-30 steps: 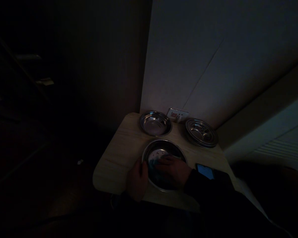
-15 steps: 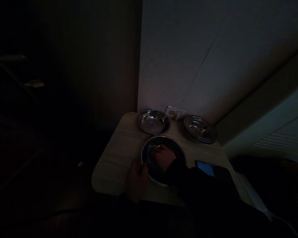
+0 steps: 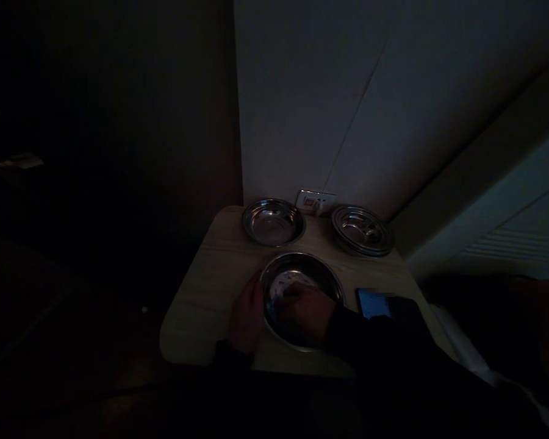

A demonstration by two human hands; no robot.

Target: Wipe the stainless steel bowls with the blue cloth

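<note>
A round, shallow steel dish rests near the front of the small wooden table. At its left rim, my left hand is closed on the edge. Inside the dish, my right hand presses a blue-green cloth against the bottom, fingers curled over it. Most of the cloth is hidden beneath the hand, and the dim light blurs its outline.
Behind stands another steel dish, with a stack of steel dishes to its right. A lit phone lies right of my right hand. A wall socket with a plug sits behind the wooden table.
My right hand has moved with the cloth inside the dish, first up and leftward, then back down toward the middle. My left hand has stayed at the rim. The view has shifted slightly.
</note>
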